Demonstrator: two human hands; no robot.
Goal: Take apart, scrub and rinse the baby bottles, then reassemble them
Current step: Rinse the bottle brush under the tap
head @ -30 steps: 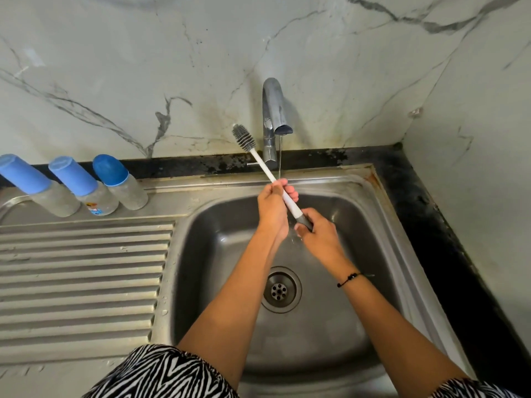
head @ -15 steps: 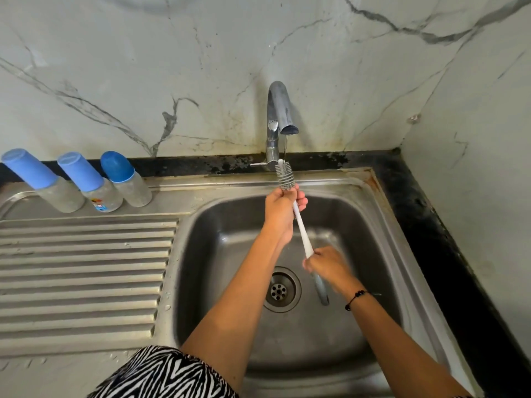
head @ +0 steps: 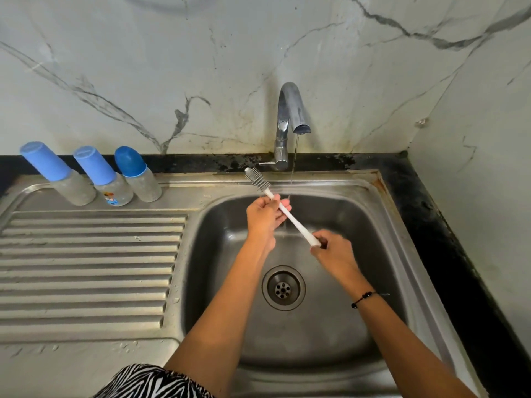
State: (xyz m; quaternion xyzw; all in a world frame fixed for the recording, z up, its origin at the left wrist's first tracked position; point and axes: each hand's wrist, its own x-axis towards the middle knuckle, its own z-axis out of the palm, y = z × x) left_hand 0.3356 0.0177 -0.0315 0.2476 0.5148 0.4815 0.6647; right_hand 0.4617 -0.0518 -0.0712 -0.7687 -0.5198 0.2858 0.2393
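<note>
The right hand (head: 334,251) is gripping the lower end of the brush (head: 283,209), fingers curled round the white handle. The left hand (head: 265,218) is holding the handle higher up, just below the bristles, fingers wrapped loosely about it. The brush is slanting up and to the left over the sink (head: 382,254), its bristled head reaching the basin's back rim. A thin stream of water (head: 293,162) is falling from the tap (head: 290,110) at the back edge and passing just right of the left hand, close by the handle; whether it is touching the handle cannot be told.

The basin is holding no bottles; its drain (head: 283,288) is lying open between the forearms. A black bracelet (head: 363,297) is circling the right wrist.

Three bottles (head: 115,179) are standing in a row at the back left corner of the draining board (head: 86,268), near one another, each wearing a blue cap. Their clear bodies are looking cloudy; what is inside cannot be told.
</note>
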